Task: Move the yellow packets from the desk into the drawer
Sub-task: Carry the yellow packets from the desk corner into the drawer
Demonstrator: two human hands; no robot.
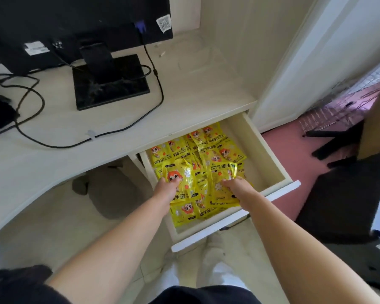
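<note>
A cream drawer [270,154] stands pulled out under the desk's right end. Several yellow packets [208,145] with a cartoon face lie heaped inside it. Both my hands reach down into the drawer. My left hand [166,188] grips a crumpled yellow packet [178,174] near the drawer's left side. My right hand [237,186] grips another yellow packet [222,172] near the middle. No yellow packet shows on the desk top [195,88].
A black monitor [75,25] on a square stand [110,82] sits on the desk, with black cables [160,93] looping across the top. A white door [316,58] stands right of the drawer. A dark chair [342,200] and pink floor lie to the right.
</note>
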